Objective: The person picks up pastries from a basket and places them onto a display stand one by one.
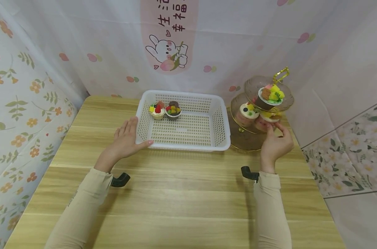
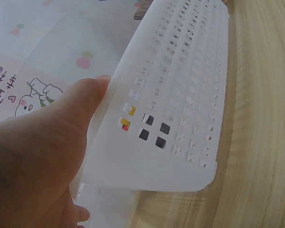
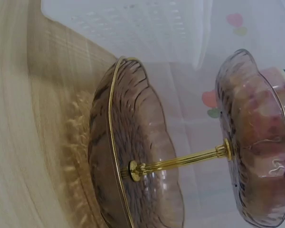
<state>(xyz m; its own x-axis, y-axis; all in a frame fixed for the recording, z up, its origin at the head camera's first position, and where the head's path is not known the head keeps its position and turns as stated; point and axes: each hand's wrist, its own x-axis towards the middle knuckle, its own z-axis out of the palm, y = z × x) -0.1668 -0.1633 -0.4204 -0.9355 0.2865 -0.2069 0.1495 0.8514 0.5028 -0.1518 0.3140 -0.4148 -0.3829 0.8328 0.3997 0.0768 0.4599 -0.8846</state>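
Observation:
My left hand [image 1: 126,138] lies at the front left corner of a white perforated plastic basket [image 1: 188,148], fingers stretched along its left side. Its thumb [image 2: 92,92] rests on the rim. Inside the basket, at the left, sit a toy cupcake with a strawberry [image 1: 158,111] and a dark toy cupcake [image 1: 173,111]. My right hand [image 1: 277,143] is at the middle tier of a tiered stand [image 1: 242,147], thumb and finger against a toy fruit cupcake [image 1: 270,116]. Beside that one stands a cream-topped cupcake [image 1: 248,112]. Another fruit cupcake [image 1: 270,95] stands on the top tier.
The stand has smoky, wavy-edged plates, a gold post [image 3: 180,162] and a gold handle [image 1: 281,74]. It is just right of the basket on a wooden table [image 1: 182,197]. A printed curtain [image 1: 113,45] hangs behind. Dark wrist mounts [image 1: 121,180] stick out from the sleeves.

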